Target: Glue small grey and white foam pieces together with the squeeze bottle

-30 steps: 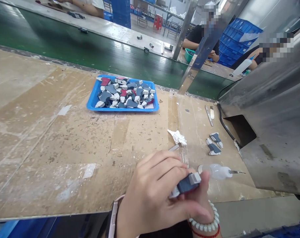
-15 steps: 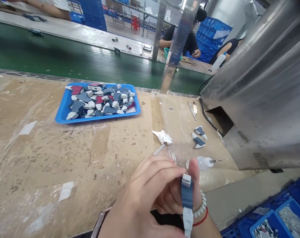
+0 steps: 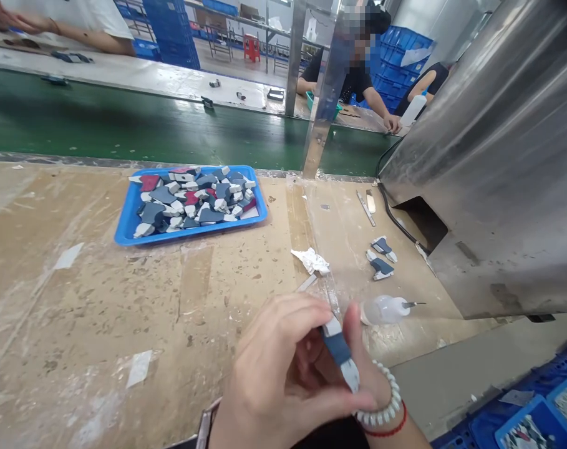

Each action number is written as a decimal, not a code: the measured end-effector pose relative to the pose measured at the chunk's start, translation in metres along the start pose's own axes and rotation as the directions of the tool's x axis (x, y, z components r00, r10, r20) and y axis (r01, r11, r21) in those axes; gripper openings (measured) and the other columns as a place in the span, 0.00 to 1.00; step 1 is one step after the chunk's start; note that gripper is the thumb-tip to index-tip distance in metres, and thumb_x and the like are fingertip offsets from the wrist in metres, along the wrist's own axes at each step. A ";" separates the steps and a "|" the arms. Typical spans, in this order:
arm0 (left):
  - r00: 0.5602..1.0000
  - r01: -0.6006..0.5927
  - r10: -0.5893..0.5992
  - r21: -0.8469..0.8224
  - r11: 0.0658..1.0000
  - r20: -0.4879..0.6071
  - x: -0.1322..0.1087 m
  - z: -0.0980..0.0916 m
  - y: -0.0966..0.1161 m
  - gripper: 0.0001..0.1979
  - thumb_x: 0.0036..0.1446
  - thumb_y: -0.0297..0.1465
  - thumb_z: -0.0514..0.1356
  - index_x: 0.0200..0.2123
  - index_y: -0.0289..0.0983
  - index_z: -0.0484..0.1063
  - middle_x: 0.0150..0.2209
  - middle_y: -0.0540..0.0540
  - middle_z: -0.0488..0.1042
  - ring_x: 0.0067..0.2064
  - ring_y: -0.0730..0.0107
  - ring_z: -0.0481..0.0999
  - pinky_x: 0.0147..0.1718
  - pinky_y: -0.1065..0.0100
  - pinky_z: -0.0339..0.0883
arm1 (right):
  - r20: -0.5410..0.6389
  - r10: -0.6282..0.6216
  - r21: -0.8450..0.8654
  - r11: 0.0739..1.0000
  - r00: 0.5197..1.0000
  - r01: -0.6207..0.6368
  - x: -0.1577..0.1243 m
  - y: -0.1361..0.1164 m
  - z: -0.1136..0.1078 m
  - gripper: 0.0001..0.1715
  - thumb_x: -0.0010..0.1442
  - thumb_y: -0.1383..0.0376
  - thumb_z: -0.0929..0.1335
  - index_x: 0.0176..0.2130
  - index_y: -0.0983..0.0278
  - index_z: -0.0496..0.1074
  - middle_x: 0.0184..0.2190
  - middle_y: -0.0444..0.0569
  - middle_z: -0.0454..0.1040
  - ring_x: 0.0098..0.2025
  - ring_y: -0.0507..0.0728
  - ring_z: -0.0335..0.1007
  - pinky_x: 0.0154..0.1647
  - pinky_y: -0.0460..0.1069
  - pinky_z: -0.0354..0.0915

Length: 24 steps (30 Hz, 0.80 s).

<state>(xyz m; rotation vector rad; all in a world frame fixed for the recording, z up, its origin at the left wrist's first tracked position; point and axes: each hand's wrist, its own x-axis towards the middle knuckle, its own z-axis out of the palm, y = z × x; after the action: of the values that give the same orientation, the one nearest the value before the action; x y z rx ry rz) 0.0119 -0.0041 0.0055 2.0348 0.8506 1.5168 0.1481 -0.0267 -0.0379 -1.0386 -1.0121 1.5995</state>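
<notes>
My left hand (image 3: 274,374), with a watch strap at the wrist, and my right hand (image 3: 365,374), with a white bead bracelet and a red cord, meet at the near table edge. Together they pinch a small dark-blue part with white ends (image 3: 339,350), tilted with its upper end to the left. Just beyond my right thumb a small translucent glue bottle (image 3: 383,308) lies on its side, its needle tip pointing right. Two similar parts (image 3: 381,259) lie on the table farther back. A blue tray (image 3: 124,232) heaped with several such parts sits at the back left.
A crumpled white paper (image 3: 311,259) and thin metal strips (image 3: 366,206) lie on the worn table. A large steel machine housing (image 3: 498,187) fills the right side. A green conveyor belt (image 3: 124,125) runs behind, with other people at work beyond it. Blue crates (image 3: 536,427) stand at the lower right.
The part stood upright between my fingers half a second ago and now leans with its upper end to the left, held lower in both hands. The view has shifted slightly.
</notes>
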 end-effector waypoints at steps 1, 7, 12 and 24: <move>0.999 0.008 -0.005 0.063 0.998 -0.036 -0.002 0.000 -0.002 0.31 0.49 0.46 0.73 0.49 0.37 0.69 0.43 0.43 0.78 0.47 0.60 0.79 0.46 0.64 0.76 | 0.005 -0.023 0.057 0.998 1.000 0.023 0.001 0.000 0.003 0.40 0.65 0.32 0.53 0.38 0.61 0.72 0.25 0.46 0.65 0.26 0.55 0.63 0.29 0.49 0.67; 0.970 0.188 -0.137 0.265 0.946 -0.201 -0.010 0.001 -0.005 0.29 0.52 0.46 0.72 0.52 0.40 0.69 0.45 0.45 0.76 0.47 0.61 0.78 0.45 0.66 0.76 | -0.083 -0.227 0.261 0.935 0.970 0.242 0.008 -0.004 0.012 0.36 0.64 0.34 0.60 0.48 0.59 0.74 0.27 0.44 0.68 0.27 0.51 0.63 0.28 0.44 0.63; 0.955 0.258 -0.184 0.341 0.904 -0.234 -0.009 0.005 -0.006 0.22 0.53 0.39 0.71 0.49 0.40 0.70 0.42 0.47 0.76 0.42 0.65 0.78 0.43 0.69 0.75 | -0.188 -0.351 0.011 0.933 0.918 0.359 0.003 -0.004 0.018 0.27 0.61 0.51 0.74 0.58 0.48 0.71 0.42 0.44 0.76 0.38 0.52 0.74 0.38 0.43 0.72; 0.820 0.571 -0.565 -0.164 0.804 0.087 -0.012 -0.035 0.001 0.14 0.61 0.45 0.65 0.47 0.48 0.76 0.44 0.51 0.79 0.48 0.67 0.79 0.47 0.74 0.72 | -0.141 -0.672 -0.386 0.713 0.727 0.585 -0.001 -0.008 0.013 0.12 0.70 0.57 0.68 0.45 0.60 0.77 0.33 0.47 0.75 0.33 0.51 0.72 0.32 0.43 0.69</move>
<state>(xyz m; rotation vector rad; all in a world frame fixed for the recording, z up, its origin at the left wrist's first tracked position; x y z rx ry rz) -0.0244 -0.0132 0.0077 1.4750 1.1351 1.1596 0.1381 -0.0277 -0.0260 -0.9351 -1.2830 0.7103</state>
